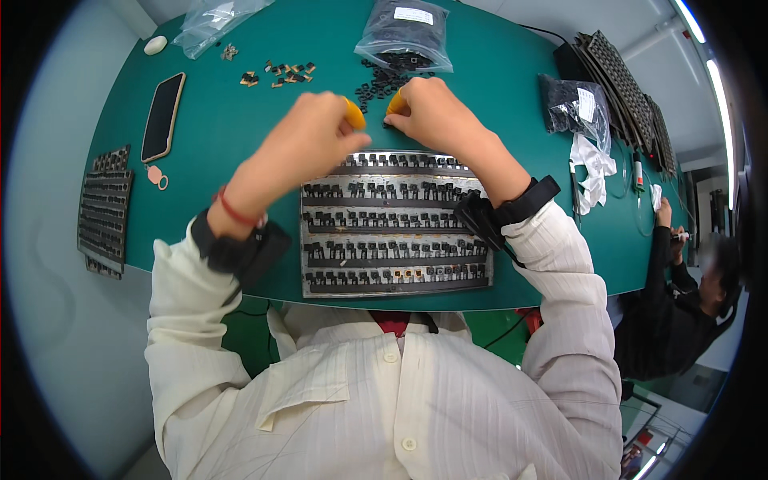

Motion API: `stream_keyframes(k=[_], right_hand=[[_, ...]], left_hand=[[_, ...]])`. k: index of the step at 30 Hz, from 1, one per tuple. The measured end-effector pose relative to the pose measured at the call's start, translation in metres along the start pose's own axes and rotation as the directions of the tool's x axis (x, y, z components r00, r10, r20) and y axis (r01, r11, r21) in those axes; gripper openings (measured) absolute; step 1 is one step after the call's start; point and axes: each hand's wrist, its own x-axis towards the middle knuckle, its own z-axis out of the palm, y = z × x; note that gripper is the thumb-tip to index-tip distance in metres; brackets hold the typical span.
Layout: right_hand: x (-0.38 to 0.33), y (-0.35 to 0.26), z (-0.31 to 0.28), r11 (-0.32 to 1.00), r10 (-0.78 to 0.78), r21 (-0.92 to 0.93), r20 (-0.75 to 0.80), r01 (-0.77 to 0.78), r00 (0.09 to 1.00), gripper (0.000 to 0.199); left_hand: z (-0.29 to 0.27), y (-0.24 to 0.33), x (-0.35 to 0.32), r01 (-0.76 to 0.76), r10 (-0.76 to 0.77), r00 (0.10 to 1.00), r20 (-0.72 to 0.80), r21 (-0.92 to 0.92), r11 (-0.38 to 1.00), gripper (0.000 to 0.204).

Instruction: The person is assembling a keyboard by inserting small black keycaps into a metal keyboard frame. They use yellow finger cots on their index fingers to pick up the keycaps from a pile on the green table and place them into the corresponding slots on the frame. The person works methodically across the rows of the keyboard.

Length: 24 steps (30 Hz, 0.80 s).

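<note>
My left hand (318, 132) hovers above the upper left of a metal tray (384, 182), its fingers curled in and a yellow cover on one fingertip. It is slightly blurred, and whatever lies between its fingers is hidden. My right hand (436, 116), also with a yellow fingertip cover, is bent in a pinch beside a pile of small black parts (388, 82). One small black part (387, 125) shows at its thumb tip. Rows of small black parts fill the tray, with a few gold-coloured pieces (408, 274) in the lowest row.
Black-and-gold parts (292, 74) lie at the far left, near a phone (163, 116). Another filled tray (106, 208) stands at the left edge. Plastic bags of black parts (406, 32) lie at the back and right, beside stacked trays (620, 80). A person (680, 320) works at right.
</note>
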Motion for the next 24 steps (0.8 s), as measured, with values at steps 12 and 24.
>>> stream_keyframes(k=[12, 24], right_hand=[[-0.008, 0.001, -0.006, 0.988, 0.109, 0.108, 0.059, -0.115, 0.992, 0.022], [-0.002, -0.006, 0.009, 0.994, 0.073, 0.082, 0.003, -0.073, 0.997, 0.018]], left_hand=[[0.017, -0.019, 0.033, 0.048, -0.036, 0.998, -0.06, 0.216, 0.975, 0.023], [0.011, -0.028, 0.018, 0.063, -0.033, 0.99, -0.136, 0.22, 0.973, 0.024]])
